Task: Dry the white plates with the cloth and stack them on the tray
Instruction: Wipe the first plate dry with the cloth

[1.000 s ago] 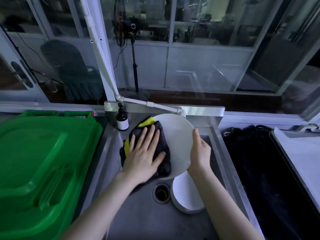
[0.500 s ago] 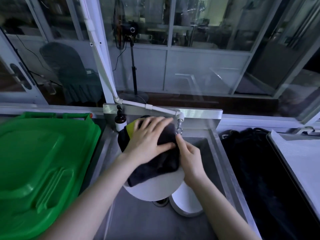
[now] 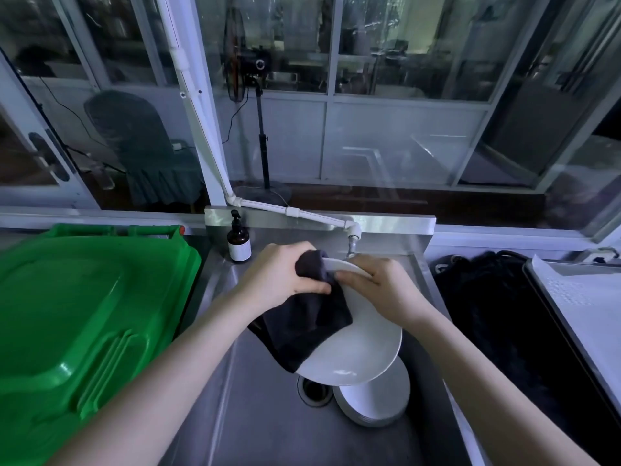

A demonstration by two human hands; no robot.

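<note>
Where it pressed flat before, the left hand (image 3: 279, 274) now clutches the cloth (image 3: 302, 327) while the right hand (image 3: 386, 287) grips the plate (image 3: 363, 348)

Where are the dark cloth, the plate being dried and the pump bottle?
dark cloth (image 3: 302, 331), head view, on its hanging fold.
plate being dried (image 3: 359, 351), head view, on its bare white face.
pump bottle (image 3: 240, 251), head view, on its white label.

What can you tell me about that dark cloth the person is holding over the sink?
The dark cloth looks like soft charcoal towelling. The left hand grips its bunched top, which is folded over the far rim of the white plate. The right hand holds that plate tilted. The rest of the cloth drapes over the plate's left side and hangs to a point above the sink.
</note>
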